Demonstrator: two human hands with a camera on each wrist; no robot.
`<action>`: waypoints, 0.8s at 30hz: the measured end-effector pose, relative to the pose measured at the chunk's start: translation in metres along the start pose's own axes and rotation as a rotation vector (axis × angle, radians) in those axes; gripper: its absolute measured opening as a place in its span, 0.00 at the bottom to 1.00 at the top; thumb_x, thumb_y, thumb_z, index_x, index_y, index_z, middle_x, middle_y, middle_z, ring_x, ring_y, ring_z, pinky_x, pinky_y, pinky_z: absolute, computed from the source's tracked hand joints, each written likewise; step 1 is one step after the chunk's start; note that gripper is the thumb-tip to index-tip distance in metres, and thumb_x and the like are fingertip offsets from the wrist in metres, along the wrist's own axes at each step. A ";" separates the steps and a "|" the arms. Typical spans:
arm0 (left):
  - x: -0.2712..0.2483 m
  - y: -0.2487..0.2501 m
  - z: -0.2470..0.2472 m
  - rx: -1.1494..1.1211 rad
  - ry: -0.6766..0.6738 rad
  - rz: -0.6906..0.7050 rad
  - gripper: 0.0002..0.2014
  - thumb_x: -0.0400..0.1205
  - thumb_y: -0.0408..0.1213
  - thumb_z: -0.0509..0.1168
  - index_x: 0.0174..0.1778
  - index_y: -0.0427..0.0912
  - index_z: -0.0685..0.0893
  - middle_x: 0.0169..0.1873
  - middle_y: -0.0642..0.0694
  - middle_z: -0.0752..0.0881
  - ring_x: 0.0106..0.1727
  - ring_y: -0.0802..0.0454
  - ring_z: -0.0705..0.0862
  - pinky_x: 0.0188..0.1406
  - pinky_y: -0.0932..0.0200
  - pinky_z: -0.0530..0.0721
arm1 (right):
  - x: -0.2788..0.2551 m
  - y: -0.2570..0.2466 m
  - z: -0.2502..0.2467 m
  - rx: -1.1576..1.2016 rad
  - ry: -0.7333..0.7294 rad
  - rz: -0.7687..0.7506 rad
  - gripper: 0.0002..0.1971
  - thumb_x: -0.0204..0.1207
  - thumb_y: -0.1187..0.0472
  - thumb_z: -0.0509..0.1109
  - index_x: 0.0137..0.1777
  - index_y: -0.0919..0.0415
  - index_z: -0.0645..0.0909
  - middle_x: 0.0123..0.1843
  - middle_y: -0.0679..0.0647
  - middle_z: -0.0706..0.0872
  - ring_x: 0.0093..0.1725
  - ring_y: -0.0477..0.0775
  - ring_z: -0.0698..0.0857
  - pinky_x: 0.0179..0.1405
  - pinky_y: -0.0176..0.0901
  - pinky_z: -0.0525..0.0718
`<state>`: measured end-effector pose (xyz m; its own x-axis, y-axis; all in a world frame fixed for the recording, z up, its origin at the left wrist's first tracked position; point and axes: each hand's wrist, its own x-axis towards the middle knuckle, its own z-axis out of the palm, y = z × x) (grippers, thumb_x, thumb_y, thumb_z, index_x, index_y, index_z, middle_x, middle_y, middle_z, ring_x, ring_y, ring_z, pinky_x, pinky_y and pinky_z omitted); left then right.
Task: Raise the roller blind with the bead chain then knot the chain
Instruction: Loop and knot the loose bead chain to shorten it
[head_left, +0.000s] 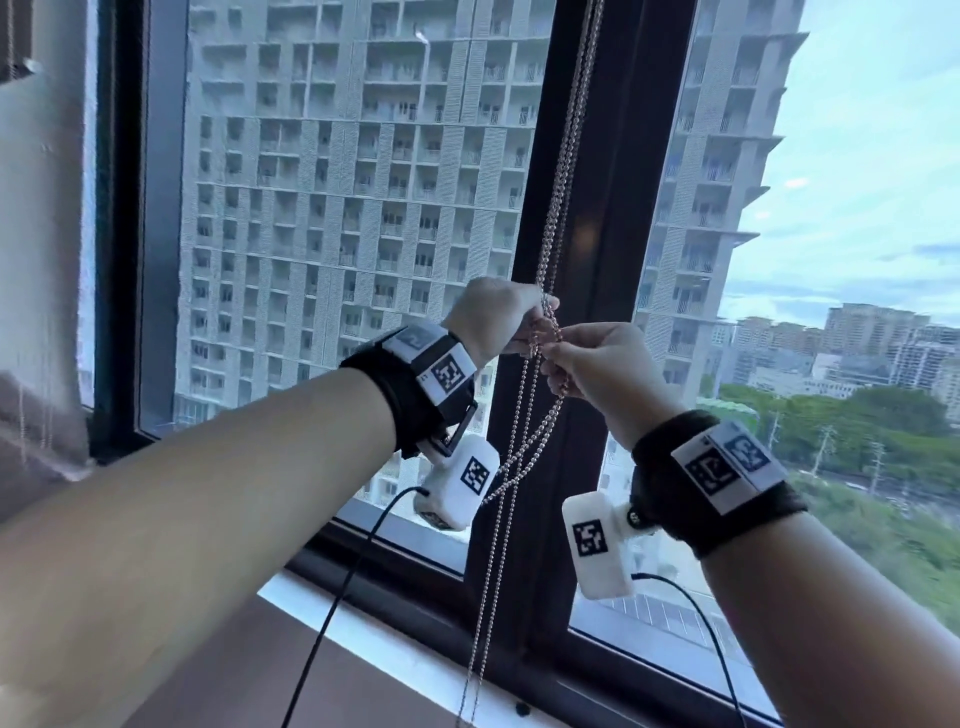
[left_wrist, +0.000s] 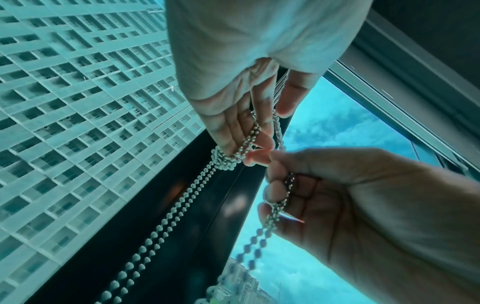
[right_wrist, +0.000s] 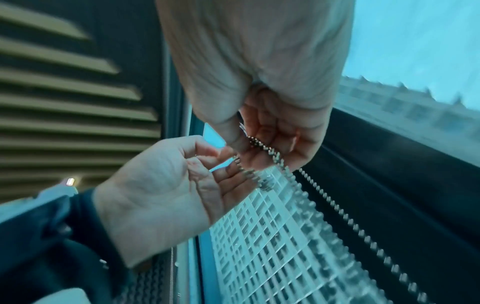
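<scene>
The silver bead chain (head_left: 558, 197) hangs from above in several strands along the dark window mullion (head_left: 618, 208). My left hand (head_left: 524, 325) holds it at chest height, and in the left wrist view several turns of chain (left_wrist: 226, 158) are looped round the left hand's fingertips (left_wrist: 259, 142). My right hand (head_left: 576, 358) is just to the right, with its fingertips meeting the left hand's. Its curled fingers (left_wrist: 275, 193) grip two strands, seen as dark beads (right_wrist: 262, 145) in the right wrist view. Slack loops (head_left: 519, 457) hang below both hands. The roller blind is out of view.
Large glass panes (head_left: 337, 208) sit on both sides of the mullion, with tower blocks outside. A white sill (head_left: 395, 644) runs below. Black cables (head_left: 337, 597) trail from the wrist cameras. A pale wall (head_left: 41, 234) stands at the left.
</scene>
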<state>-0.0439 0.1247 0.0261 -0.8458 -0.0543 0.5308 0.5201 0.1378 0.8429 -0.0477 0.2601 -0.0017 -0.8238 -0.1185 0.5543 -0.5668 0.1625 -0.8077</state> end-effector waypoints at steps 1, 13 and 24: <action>-0.002 0.000 -0.002 0.035 -0.007 0.022 0.09 0.78 0.24 0.59 0.40 0.30 0.85 0.37 0.38 0.88 0.32 0.51 0.88 0.41 0.51 0.89 | 0.001 0.000 -0.001 -0.090 0.023 -0.042 0.09 0.78 0.61 0.75 0.40 0.66 0.89 0.28 0.54 0.85 0.24 0.45 0.76 0.27 0.36 0.78; -0.003 0.000 -0.014 0.069 -0.175 0.019 0.19 0.74 0.24 0.73 0.55 0.34 0.72 0.45 0.27 0.89 0.44 0.32 0.90 0.54 0.34 0.87 | 0.022 -0.030 0.004 0.063 0.090 0.010 0.06 0.75 0.73 0.72 0.38 0.69 0.88 0.36 0.68 0.89 0.27 0.54 0.85 0.33 0.56 0.92; -0.011 -0.024 -0.017 -0.020 -0.067 0.011 0.19 0.73 0.28 0.73 0.57 0.35 0.76 0.43 0.38 0.85 0.42 0.46 0.84 0.45 0.52 0.86 | 0.017 -0.014 0.005 -0.037 -0.011 -0.056 0.04 0.70 0.69 0.79 0.42 0.63 0.89 0.42 0.63 0.92 0.38 0.52 0.87 0.44 0.51 0.89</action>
<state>-0.0457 0.1055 0.0013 -0.8458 0.0135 0.5334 0.5310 0.1181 0.8391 -0.0537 0.2512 0.0186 -0.7905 -0.1388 0.5965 -0.6124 0.1912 -0.7671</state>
